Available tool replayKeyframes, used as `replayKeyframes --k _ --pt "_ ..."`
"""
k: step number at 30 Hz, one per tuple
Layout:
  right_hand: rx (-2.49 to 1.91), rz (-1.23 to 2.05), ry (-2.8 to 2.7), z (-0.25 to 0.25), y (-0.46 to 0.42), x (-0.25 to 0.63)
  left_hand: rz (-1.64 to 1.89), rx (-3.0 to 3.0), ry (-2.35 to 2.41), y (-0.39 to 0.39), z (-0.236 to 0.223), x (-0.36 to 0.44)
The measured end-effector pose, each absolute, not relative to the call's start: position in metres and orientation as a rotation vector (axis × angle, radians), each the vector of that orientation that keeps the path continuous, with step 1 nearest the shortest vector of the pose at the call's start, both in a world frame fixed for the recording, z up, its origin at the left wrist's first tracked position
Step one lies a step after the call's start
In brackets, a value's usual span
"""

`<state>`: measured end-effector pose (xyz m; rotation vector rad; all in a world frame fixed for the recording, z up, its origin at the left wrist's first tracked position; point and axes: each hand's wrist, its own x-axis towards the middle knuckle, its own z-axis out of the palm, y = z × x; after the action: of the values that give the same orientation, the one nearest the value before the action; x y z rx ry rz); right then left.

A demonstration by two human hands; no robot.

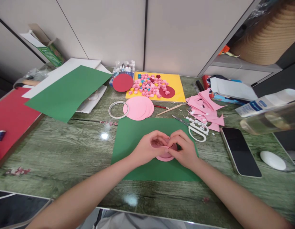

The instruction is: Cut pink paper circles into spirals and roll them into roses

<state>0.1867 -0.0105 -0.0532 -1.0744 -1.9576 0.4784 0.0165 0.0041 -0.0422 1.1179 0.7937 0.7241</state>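
Both hands meet over a green paper sheet [130, 136] on the table. My left hand [153, 144] is closed, its thumb and fingers pinching a bit of pink paper. Fingertip to fingertip with it, my right hand [183, 149] pinches the same paper. Below the fingers a round pink paper piece [164, 158] shows its curved lower edge; the fingers hide most of it. Beyond the hands lies a stack of pink paper circles [138, 108]. White-handled scissors [197, 133] rest at the green sheet's upper right corner.
Rolled paper flowers [147, 86] cover a yellow sheet [178, 87] at the back. Nearby are a tape roll [110, 109], a red circle [123, 82], a wooden stick [170, 109] and pink scraps [206, 108]. A phone [240, 152], mouse [273, 160] and bottle [271, 119] stand right.
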Motion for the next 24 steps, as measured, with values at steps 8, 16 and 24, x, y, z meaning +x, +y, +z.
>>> replayKeyframes --k 8,16,24 --pt "-1.062 0.327 -1.929 -0.0524 -0.0120 0.1872 0.763 0.897 0.842 0.0067 -0.0371 0.0161" --pt "-0.986 0.262 -1.951 -0.0532 -0.0130 0.1872 0.752 0.860 0.837 0.0065 -0.0358 0.0157" --pt "-0.999 0.295 -1.946 -0.0555 -0.0129 0.1877 0.775 0.906 0.843 0.0071 -0.0387 0.0157"
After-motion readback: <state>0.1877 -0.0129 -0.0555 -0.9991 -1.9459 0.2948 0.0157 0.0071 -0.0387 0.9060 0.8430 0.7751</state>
